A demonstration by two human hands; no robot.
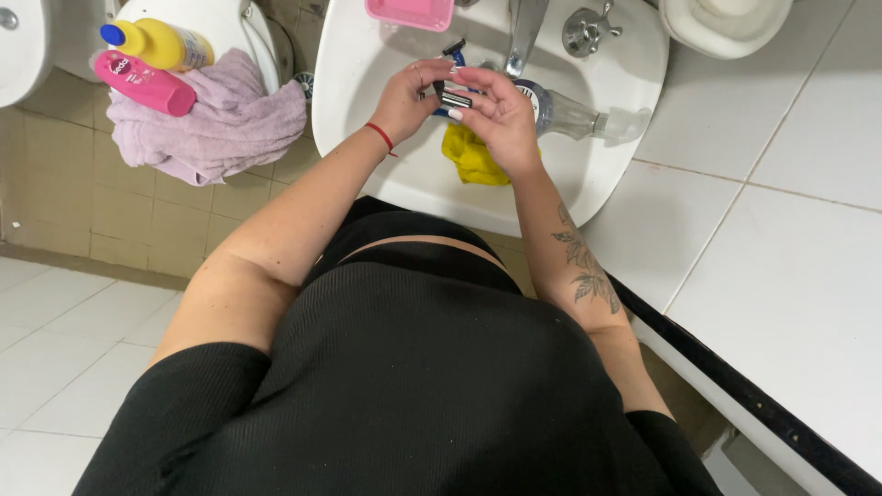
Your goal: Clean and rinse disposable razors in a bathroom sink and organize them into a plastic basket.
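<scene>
Over a white sink (606, 161), my left hand (404, 96) and my right hand (503, 115) meet on a razor (455, 96) with a blue handle and a dark head. Both hands pinch it, the left with a ring and a red wrist string, the right by the head. A yellow cloth (470, 158) lies in the basin under my right hand. A clear plastic bottle (574, 118) lies on its side in the basin just right of my hands.
A chrome tap (524, 32) and knob (588, 29) stand at the sink's back, with a pink soap dish (411, 13). To the left, a lilac towel (216, 124) holds a yellow bottle (156, 43) and a pink bottle (142, 83). White tiled ledge (781, 266) at right.
</scene>
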